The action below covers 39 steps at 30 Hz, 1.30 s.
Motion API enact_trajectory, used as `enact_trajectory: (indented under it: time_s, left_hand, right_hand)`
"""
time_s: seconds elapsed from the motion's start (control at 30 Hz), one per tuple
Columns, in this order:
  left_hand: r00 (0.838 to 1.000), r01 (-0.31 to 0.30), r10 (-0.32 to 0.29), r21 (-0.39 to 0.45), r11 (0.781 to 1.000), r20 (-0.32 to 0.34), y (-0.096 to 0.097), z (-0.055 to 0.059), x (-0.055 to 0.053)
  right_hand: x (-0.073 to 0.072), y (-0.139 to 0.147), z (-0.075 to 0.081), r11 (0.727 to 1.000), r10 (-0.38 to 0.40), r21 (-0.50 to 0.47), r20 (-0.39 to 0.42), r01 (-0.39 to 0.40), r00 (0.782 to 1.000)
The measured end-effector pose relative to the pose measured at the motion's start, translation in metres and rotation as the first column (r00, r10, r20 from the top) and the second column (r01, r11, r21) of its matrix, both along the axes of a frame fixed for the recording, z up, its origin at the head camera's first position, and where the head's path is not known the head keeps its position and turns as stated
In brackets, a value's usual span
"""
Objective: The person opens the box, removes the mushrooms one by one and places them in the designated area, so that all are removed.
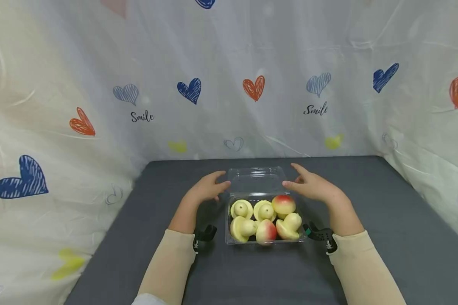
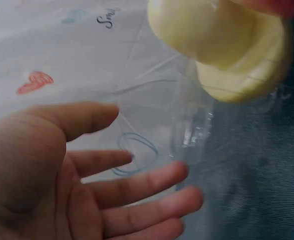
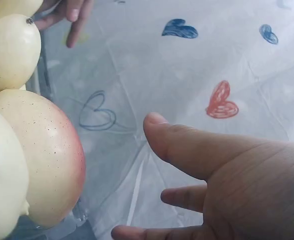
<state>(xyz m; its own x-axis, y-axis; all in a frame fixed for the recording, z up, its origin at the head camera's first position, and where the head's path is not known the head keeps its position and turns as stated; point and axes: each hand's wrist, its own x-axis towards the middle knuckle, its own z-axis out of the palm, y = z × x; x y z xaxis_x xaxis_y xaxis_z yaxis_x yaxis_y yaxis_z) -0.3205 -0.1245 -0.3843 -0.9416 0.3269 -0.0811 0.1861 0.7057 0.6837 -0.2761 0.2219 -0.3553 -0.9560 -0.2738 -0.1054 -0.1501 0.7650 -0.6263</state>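
left grip (image 1: 207, 189) and right grip (image 1: 314, 185) spread, holding nothing | clear lid (image 1: 257, 181) seems light, bendy, slippery; best pinched by its side edges

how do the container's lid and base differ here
The lid is swung open at the far side, while the base sits on the near side. The base holds yellow and red-tinged fruit-like pieces, while the lid holds none. Both look see-through and glossy.
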Motion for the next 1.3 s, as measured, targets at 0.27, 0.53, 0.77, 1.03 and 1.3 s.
enact_trajectory:
  time_s: [0.27,0.53,0.77,1.03,1.3]
  left_hand:
    - [0.96,0.151,-0.181,0.151,0.977,0.212,-0.005,-0.011,-0.011]
    - [0.941,0.208,-0.24,0.154,0.966,0.238,-0.005,-0.011,-0.013]
    - [0.933,0.226,-0.26,0.156,0.962,0.248,0.0,-0.012,-0.012]
    - [0.93,0.205,-0.252,0.192,0.96,0.267,0.001,-0.016,-0.014]
    - [0.945,0.142,-0.188,0.184,0.973,0.268,-0.013,-0.014,-0.014]
  right_hand:
    - [0.001,0.005,-0.006,0.965,0.061,-0.254,-0.022,-0.065,0.998]
    - [-0.004,0.001,-0.014,0.93,0.139,-0.354,0.081,-0.102,0.987]
    - [0.0,0.004,-0.009,0.951,0.137,-0.295,0.142,-0.09,0.98]
    - [0.001,0.001,-0.011,0.951,0.166,-0.284,0.145,-0.12,0.975]
    - [0.0,-0.022,-0.02,0.969,0.157,-0.197,0.009,-0.152,0.988]
